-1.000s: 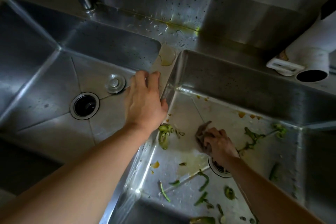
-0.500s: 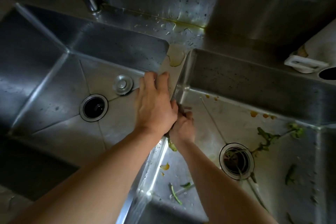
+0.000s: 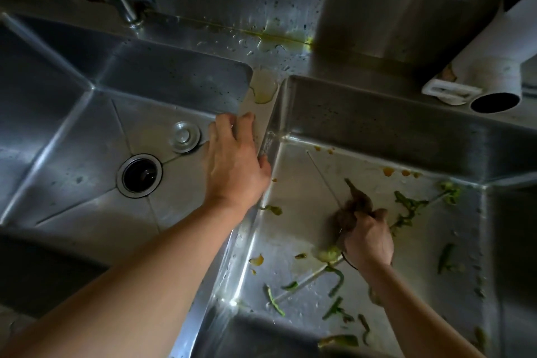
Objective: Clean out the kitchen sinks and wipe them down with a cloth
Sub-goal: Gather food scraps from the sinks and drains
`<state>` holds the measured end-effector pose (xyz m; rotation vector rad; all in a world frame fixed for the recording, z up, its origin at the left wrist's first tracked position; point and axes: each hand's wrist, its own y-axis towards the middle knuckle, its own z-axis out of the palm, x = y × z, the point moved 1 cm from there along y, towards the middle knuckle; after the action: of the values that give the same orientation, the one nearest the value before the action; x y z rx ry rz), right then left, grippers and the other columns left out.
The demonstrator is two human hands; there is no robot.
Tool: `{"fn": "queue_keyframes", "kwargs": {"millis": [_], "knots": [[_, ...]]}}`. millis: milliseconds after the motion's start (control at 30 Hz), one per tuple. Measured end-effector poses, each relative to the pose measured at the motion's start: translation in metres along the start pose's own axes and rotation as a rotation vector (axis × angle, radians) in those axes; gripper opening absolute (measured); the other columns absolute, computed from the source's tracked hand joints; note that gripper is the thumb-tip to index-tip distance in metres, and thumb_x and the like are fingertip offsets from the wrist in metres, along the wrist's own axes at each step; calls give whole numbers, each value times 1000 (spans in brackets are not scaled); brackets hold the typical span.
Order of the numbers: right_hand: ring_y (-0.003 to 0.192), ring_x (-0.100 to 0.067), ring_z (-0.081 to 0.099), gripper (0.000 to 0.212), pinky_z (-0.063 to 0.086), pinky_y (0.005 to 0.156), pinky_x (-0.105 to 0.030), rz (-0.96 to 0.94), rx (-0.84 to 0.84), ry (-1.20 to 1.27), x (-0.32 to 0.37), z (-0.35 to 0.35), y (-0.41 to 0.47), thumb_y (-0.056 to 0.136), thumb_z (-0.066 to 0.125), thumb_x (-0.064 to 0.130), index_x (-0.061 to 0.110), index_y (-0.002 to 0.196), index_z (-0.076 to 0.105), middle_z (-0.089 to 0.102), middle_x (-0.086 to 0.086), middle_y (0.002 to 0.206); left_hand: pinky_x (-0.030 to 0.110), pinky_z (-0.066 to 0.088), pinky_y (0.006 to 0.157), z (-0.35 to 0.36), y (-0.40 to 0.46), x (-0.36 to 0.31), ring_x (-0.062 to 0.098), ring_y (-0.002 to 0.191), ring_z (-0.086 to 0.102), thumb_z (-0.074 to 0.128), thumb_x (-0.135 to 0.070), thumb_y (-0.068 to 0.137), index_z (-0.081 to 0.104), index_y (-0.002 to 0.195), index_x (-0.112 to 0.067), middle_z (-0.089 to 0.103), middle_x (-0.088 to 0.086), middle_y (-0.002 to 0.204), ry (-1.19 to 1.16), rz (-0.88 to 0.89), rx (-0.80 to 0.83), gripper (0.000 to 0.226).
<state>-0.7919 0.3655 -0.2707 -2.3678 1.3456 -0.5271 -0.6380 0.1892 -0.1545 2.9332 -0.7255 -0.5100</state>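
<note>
Both forearms bare, no sleeves; a thin dark band (image 3: 348, 263) circles the right wrist.

No lettering, label, brand or number can be read anywhere in view.

Around the right sink's (image 3: 377, 131) floor, green scraps (image 3: 409, 206) litter the far right and near edge; the right hand (image 3: 367, 238) with its cloth (image 3: 353, 209) occupies the middle (the far-left corner lies open)
</note>
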Motion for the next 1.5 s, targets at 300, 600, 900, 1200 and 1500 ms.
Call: {"fn": "queue_keyframes", "kwargs": {"millis": [300, 600, 900, 1200, 1500], "knots": [[112, -24, 52, 35, 46, 88, -31, -451, 94, 111, 124, 58, -29, 97, 43, 16, 19, 131, 50, 27, -9, 144, 38, 46, 79, 1, 0, 0, 30, 105, 51, 78, -21, 66, 50, 128, -10, 47, 14, 120, -5, -4, -4, 69], [126, -31, 39, 37, 49, 89, -37, -208, 48, -99, 43, 61, -10, 96, 40, 13, 12, 130, 55, 23, -13, 146, 38, 46, 78, -1, 0, 2, 31, 108, 49, 75, -22, 69, 48, 130, -10, 45, 15, 121, -5, -4, 13, 68], [101, -30, 56, 34, 42, 70, -31, -3, -96, 200, 36, 30, -5, 94, 47, 15, 13, 128, 50, 42, -10, 132, 40, 47, 79, -1, 0, 0, 34, 105, 51, 78, -20, 67, 49, 128, -8, 47, 17, 120, -14, 3, 13, 69], [128, -30, 33, 50, 50, 88, -41, -438, 69, -12, 147, 56, 27, 93, 55, 20, 23, 140, 37, 21, -6, 149, 39, 48, 82, 3, 2, 3, 30, 108, 49, 76, -22, 69, 46, 130, -11, 44, 13, 122, -19, -21, 16, 69], [118, -29, 44, 40, 53, 80, -33, -136, -5, -162, -4, 46, 9, 96, 39, 6, 14, 135, 47, 35, -7, 137, 39, 46, 80, 2, 2, 2, 33, 109, 49, 75, -20, 71, 47, 131, -10, 44, 15, 123, -5, -8, 26, 67]]}}
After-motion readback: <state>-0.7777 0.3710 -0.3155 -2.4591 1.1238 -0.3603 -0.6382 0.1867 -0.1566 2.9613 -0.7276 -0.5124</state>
